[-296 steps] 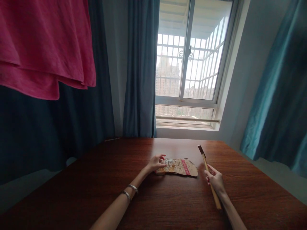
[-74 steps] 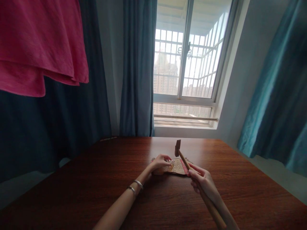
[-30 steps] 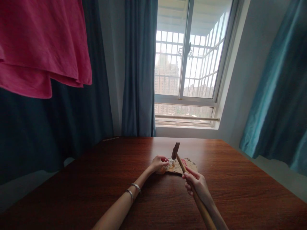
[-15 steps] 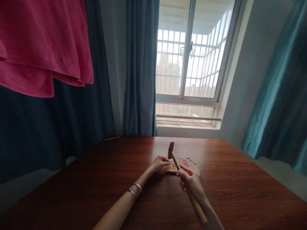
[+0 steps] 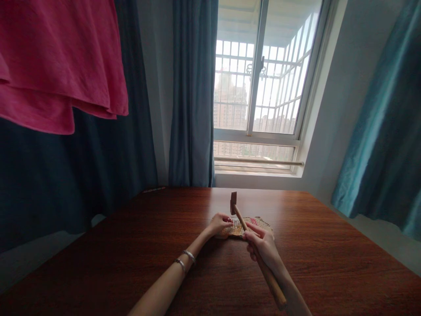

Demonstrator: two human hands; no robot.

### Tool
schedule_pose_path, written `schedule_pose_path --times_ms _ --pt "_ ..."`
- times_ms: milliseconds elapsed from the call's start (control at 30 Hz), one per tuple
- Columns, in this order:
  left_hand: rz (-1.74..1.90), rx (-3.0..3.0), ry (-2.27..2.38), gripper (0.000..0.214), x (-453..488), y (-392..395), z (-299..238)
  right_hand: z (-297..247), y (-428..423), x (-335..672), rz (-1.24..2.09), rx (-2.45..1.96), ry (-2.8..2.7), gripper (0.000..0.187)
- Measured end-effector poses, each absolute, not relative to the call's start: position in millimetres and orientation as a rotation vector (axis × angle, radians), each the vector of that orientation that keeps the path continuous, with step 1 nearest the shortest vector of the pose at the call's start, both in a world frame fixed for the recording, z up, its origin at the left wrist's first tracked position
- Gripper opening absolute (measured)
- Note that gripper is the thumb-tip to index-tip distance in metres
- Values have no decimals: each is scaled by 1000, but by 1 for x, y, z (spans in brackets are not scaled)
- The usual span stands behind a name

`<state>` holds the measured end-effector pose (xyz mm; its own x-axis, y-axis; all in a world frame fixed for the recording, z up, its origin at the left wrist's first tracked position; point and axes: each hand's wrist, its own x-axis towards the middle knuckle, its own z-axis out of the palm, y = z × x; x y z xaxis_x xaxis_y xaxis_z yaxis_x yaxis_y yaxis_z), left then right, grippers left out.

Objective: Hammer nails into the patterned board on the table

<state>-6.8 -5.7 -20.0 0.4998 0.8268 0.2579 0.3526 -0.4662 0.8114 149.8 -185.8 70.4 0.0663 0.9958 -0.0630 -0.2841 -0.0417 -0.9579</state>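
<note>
My right hand [image 5: 261, 245] is wrapped round the wooden handle of a hammer [image 5: 268, 274]. The hammer's head is raised just above and to the right of my left fingertips. My left hand [image 5: 219, 224] pinches what looks like a thin nail, mostly hidden by the fingers, at the left part of a tan board [image 5: 261, 224]. Dark holes or dots cover this board, and it has a reddish patch. Several thin dark nails [image 5: 237, 224] stand upright in it, beside my left fingertips. My right hand partly covers the board's near right side.
The board lies on a wide brown wooden table [image 5: 131, 259]. Beyond the far edge are a barred window [image 5: 256, 87] and blue curtains [image 5: 194, 96]. A pink cloth [image 5: 59, 66] hangs at upper left.
The hammer head has risen slightly and shifted a little left, while the handle's end dips to the right. My left hand stays in place on the board.
</note>
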Motion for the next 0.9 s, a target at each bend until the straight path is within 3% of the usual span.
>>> schedule_pose_path --times_ms 900 --pt "839 2081 945 30 -15 -12 -11 74 -185 156 1283 -1061 -954 66"
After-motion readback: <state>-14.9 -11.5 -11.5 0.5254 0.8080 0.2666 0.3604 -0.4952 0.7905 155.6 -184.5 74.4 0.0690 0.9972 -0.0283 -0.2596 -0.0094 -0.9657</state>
